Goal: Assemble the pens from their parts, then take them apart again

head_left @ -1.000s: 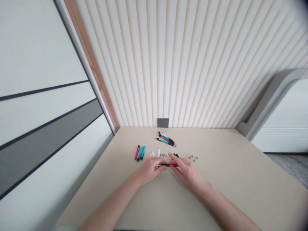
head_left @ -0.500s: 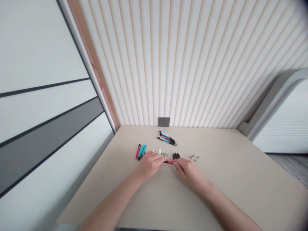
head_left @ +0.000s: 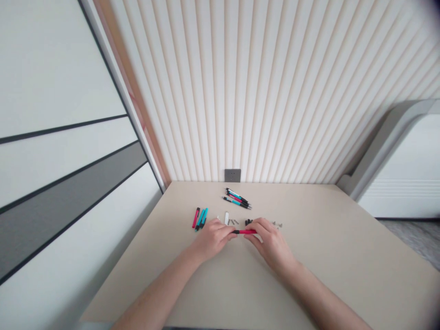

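A pink pen barrel with a black end [head_left: 246,232] lies level between my two hands. My left hand [head_left: 212,238] is closed on its black end, and my right hand [head_left: 270,239] pinches the pink end. Just beyond my left hand are pink and teal barrels [head_left: 201,218], white tubes [head_left: 226,217] and small grey springs [head_left: 233,222]. Black grips [head_left: 248,222] show partly behind my right hand. Small grey cone-shaped tips [head_left: 280,225] sit to its right, partly hidden by it.
Several whole pens [head_left: 237,198] lie in a pile farther back on the beige table [head_left: 309,275]. A dark socket [head_left: 233,175] is on the ribbed wall behind. A white panelled surface [head_left: 68,256] stands along the left, and a grey-white headboard-like piece [head_left: 402,160] at the right.
My right hand's fingers have shifted toward the right end of the pink barrel, so more of it shows. My right hand now covers more of the black grips and grey tips.
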A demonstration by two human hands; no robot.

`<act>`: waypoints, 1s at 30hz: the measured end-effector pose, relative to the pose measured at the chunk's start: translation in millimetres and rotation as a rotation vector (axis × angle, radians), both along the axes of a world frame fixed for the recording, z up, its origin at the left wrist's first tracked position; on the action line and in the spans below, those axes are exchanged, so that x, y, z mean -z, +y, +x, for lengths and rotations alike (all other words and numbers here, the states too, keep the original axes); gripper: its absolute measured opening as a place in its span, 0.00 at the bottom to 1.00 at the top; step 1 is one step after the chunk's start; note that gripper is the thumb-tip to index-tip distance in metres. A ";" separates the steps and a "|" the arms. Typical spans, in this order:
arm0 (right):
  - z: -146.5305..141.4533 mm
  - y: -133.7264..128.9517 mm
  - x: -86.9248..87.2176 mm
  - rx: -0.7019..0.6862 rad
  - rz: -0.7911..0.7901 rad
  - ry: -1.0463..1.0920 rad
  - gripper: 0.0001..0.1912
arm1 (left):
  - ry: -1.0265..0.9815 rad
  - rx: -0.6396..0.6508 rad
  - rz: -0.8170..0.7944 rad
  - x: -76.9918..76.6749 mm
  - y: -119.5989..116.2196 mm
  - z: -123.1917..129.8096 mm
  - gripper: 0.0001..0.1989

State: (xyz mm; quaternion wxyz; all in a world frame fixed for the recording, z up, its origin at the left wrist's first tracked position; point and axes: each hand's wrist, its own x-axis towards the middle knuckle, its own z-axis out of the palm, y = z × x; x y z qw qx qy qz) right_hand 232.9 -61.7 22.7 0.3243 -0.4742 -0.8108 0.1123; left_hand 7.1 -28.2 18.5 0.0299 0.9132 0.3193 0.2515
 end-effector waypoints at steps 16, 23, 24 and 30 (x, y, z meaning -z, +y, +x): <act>6.2 6.4 4.6 0.036 -0.218 0.144 0.11 | 0.032 -0.033 0.005 0.0 6.1 -10.0 0.10; 6.0 8.9 3.7 0.015 -0.253 0.294 0.11 | 0.128 -0.021 -0.006 -2.9 4.3 -10.1 0.12; 5.9 9.4 4.0 0.016 -0.244 0.347 0.10 | 0.140 -0.016 -0.014 -3.7 4.3 -10.4 0.12; 4.2 12.6 9.2 0.014 -0.313 0.674 0.14 | 0.162 -0.013 -0.035 -8.3 1.5 -8.5 0.16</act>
